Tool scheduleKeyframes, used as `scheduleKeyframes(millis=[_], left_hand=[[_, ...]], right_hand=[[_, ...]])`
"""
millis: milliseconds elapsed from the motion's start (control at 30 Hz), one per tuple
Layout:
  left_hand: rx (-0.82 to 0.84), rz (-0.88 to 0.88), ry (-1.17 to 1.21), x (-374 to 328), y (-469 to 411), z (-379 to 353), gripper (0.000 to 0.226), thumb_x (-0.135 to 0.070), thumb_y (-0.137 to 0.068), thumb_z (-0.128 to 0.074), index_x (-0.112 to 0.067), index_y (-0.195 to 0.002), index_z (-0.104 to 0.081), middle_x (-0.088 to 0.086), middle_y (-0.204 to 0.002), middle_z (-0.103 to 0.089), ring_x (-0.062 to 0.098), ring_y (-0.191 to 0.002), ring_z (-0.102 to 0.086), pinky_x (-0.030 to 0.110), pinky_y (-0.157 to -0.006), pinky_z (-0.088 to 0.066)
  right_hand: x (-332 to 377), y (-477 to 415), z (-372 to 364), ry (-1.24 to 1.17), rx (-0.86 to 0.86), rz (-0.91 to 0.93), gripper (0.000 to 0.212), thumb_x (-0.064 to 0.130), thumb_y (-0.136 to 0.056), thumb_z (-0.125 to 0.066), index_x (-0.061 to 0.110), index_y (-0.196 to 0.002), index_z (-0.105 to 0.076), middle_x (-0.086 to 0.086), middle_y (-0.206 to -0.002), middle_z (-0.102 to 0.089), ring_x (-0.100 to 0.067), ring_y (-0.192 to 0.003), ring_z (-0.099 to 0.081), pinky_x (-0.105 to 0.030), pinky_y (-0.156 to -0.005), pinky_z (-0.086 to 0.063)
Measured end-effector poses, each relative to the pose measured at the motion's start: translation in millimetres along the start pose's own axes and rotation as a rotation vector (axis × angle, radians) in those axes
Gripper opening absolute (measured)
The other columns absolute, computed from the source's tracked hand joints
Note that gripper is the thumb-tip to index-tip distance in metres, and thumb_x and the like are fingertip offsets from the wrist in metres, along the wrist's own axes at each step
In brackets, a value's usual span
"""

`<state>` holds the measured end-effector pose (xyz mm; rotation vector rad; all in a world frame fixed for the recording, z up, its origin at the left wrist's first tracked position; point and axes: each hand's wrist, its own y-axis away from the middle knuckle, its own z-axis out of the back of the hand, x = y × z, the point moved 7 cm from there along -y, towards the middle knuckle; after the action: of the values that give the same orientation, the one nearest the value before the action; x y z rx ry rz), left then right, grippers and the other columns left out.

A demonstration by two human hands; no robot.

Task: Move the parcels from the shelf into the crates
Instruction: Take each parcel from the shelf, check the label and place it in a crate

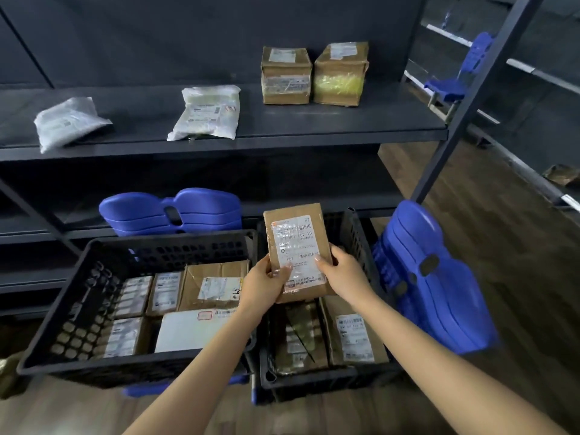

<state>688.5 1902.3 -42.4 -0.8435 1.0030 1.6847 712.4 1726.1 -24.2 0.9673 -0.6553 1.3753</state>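
Note:
I hold a flat cardboard parcel point(296, 243) with a white label upright above the right black crate point(357, 233). My left hand point(262, 285) grips its lower left edge and my right hand point(343, 273) its lower right edge. The right crate holds two brown parcels point(354, 334). The left black crate point(103, 268) is filled with several boxed parcels point(210, 285). On the dark shelf point(282, 130) remain two cardboard boxes point(285, 75) point(340, 73), a white poly bag point(208, 111) and a grey poly bag point(67, 122).
Stacked blue plastic chairs stand behind the left crate point(171, 211) and to the right of the right crate point(430, 274). A slanted shelf post point(455, 120) rises at right. Wooden floor point(502, 215) lies beyond, with another blue chair point(464, 70) far back.

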Motion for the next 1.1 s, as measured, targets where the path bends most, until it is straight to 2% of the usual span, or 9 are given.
scheduleKeyframes(millis=[133,267,367,467,600,667,833,967,1100], left_hand=[[0.077,0.061,-0.083,28,-5,-17,0.014,-0.034,-0.09,-0.063,-0.022,-0.084,-0.058,-0.008,-0.077,-0.06,0.007,-0.067,-0.055,0.016,-0.05,-0.037],[0.147,0.064,-0.173,54,-12,-34,0.012,-0.033,-0.09,-0.063,-0.023,-0.092,-0.057,-0.01,-0.082,-0.059,0.007,-0.072,-0.054,0.009,-0.052,-0.036],[0.189,0.134,-0.178,80,-11,-48,0.021,-0.031,-0.09,-0.062,-0.015,-0.104,-0.062,-0.005,-0.093,-0.065,0.013,-0.083,-0.058,0.02,-0.064,-0.044],[0.225,0.216,-0.217,106,-10,-61,0.023,-0.028,-0.092,-0.059,-0.012,-0.108,-0.063,0.003,-0.104,-0.069,0.019,-0.09,-0.063,0.025,-0.072,-0.047],[0.296,0.276,-0.283,142,-11,-82,0.024,-0.02,-0.095,-0.051,-0.008,-0.109,-0.067,0.009,-0.097,-0.071,0.021,-0.078,-0.066,0.025,-0.062,-0.049],[0.314,0.315,-0.294,157,-11,-92,0.026,-0.017,-0.095,-0.049,-0.005,-0.11,-0.066,0.012,-0.095,-0.071,0.024,-0.076,-0.067,0.032,-0.067,-0.054],[0.335,0.426,-0.269,184,-20,-117,0.041,-0.01,-0.092,-0.048,0.003,-0.131,-0.047,0.018,-0.122,-0.062,0.033,-0.111,-0.061,0.041,-0.088,-0.052],[0.346,0.471,-0.291,199,-19,-131,0.034,-0.007,-0.091,-0.045,-0.001,-0.123,-0.056,0.018,-0.121,-0.063,0.032,-0.111,-0.061,0.039,-0.09,-0.051],[0.372,0.515,-0.357,206,-20,-137,0.051,-0.005,-0.092,-0.042,0.003,-0.141,-0.034,0.017,-0.133,-0.055,0.029,-0.122,-0.054,0.035,-0.098,-0.046]], right_hand=[[-35,0,-15,0.063,0.029,-0.126,0.039,0.033,-0.096,-0.054,0.015,-0.13,-0.055,-0.003,-0.119,-0.067,-0.018,-0.101,-0.065,-0.036,-0.088,-0.054],[-72,0,-29,0.13,0.044,-0.196,0.045,0.035,-0.095,-0.055,0.018,-0.136,-0.051,0.001,-0.13,-0.061,-0.018,-0.113,-0.06,-0.028,-0.085,-0.049],[-100,0,-45,0.06,0.083,-0.238,0.04,0.027,-0.094,-0.058,0.017,-0.133,-0.055,0.0,-0.127,-0.064,-0.016,-0.112,-0.061,-0.032,-0.092,-0.05],[-127,-2,-63,0.05,0.136,-0.265,0.034,0.024,-0.093,-0.06,0.018,-0.126,-0.06,0.002,-0.124,-0.066,-0.009,-0.101,-0.06,-0.025,-0.085,-0.048],[-164,-2,-89,0.09,0.194,-0.316,0.034,0.027,-0.093,-0.06,0.02,-0.127,-0.059,0.004,-0.123,-0.065,-0.011,-0.105,-0.06,-0.022,-0.079,-0.043],[-178,-3,-101,0.084,0.218,-0.334,0.033,0.028,-0.094,-0.059,0.019,-0.125,-0.059,0.003,-0.123,-0.065,-0.013,-0.109,-0.06,-0.024,-0.083,-0.045],[-203,-7,-114,0.078,0.254,-0.365,0.03,0.034,-0.093,-0.06,0.02,-0.12,-0.061,0.003,-0.117,-0.067,-0.013,-0.103,-0.061,-0.027,-0.084,-0.048],[-217,-11,-122,0.142,0.291,-0.378,0.027,0.031,-0.093,-0.058,0.018,-0.117,-0.061,-0.001,-0.116,-0.067,-0.017,-0.104,-0.061,-0.028,-0.084,-0.049],[-223,-18,-128,0.213,0.305,-0.356,0.029,0.029,-0.094,-0.058,0.017,-0.121,-0.059,-0.001,-0.12,-0.066,-0.016,-0.107,-0.061,-0.018,-0.069,-0.043]])
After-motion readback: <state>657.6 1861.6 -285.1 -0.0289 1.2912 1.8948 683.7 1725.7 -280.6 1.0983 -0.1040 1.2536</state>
